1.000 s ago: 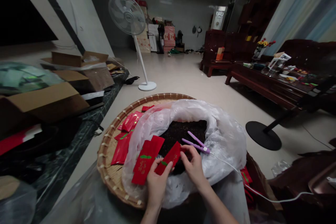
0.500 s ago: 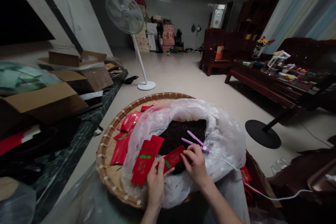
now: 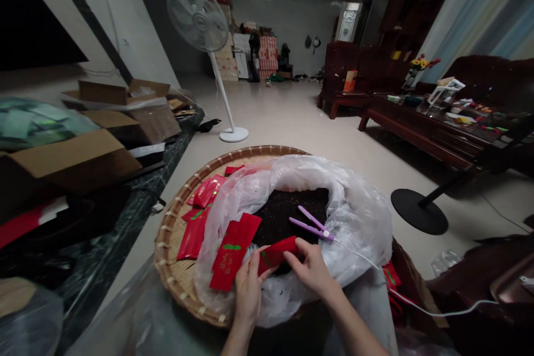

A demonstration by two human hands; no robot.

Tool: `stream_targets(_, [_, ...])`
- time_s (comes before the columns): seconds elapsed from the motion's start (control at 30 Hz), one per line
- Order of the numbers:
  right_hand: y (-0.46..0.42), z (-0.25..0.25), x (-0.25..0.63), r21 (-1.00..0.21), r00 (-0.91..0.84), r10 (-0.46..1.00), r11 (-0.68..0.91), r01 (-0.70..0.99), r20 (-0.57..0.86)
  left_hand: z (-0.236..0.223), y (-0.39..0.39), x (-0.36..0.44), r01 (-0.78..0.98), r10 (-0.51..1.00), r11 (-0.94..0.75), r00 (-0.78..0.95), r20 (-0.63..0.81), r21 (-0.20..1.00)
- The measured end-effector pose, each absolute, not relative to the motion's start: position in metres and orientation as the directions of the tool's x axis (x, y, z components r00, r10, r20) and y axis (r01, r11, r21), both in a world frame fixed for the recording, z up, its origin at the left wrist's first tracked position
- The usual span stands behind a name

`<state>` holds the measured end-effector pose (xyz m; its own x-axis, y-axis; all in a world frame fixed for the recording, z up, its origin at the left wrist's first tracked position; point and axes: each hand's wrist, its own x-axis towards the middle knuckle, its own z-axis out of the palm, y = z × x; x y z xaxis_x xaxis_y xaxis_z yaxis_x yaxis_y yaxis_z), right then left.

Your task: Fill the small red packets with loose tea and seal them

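Note:
My left hand (image 3: 250, 289) and my right hand (image 3: 311, 270) both pinch a curled red envelope (image 3: 276, 253) with green print, above dark crumbly material (image 3: 290, 211) lying in a clear plastic bag (image 3: 359, 222). The bag sits in a round woven bamboo tray (image 3: 177, 233). A purple tong-shaped tool (image 3: 312, 228) with a white cord (image 3: 367, 264) rests on the bag just above my right hand, not touching it. Left of my left hand lies a flat red envelope (image 3: 231, 253). Several more (image 3: 194, 233) lie on the tray.
Cardboard boxes (image 3: 70, 164) crowd a dark marble counter on the left. A white standing fan (image 3: 198, 18) stands ahead on the tiled floor. On the right are a wooden table with clutter (image 3: 429, 133) and a black round stand base (image 3: 419, 211).
The red envelope has swung from a steep tilt to nearly level and now curls between both hands. My right hand has moved down and away from the purple tool.

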<state>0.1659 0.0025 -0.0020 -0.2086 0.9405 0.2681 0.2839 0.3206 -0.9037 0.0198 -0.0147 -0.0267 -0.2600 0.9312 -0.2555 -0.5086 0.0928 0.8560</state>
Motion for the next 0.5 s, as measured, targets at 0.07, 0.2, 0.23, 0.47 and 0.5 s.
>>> stream_targets(0.07, [0.003,0.000,0.165,-0.974,-0.259,0.960,0.155,0.165,0.109,-0.025,-0.015,0.019,-0.500,0.930,0.105,-0.257,-0.263,0.859])
stream_targets(0.2, [0.008,0.002,0.169,-0.998,-0.410,0.911,-0.034,0.045,-0.049,-0.027,-0.014,0.015,-0.429,0.940,0.143,-0.222,-0.258,0.892])
stream_targets(0.23, [0.009,0.001,0.170,-0.998,-0.437,0.897,-0.045,0.042,-0.059,-0.028,-0.013,0.013,-0.397,0.945,0.151,-0.211,-0.250,0.905])
stream_targets(0.47, [0.012,-0.003,0.178,-0.999,-0.489,0.871,-0.034,0.027,-0.042,-0.031,-0.008,0.002,0.178,0.942,-0.015,-0.326,0.073,0.984])
stream_targets(0.5, [0.012,-0.003,0.178,-0.999,-0.481,0.876,-0.026,0.027,-0.035,-0.029,-0.009,0.003,0.326,0.909,-0.120,-0.344,0.236,0.938])
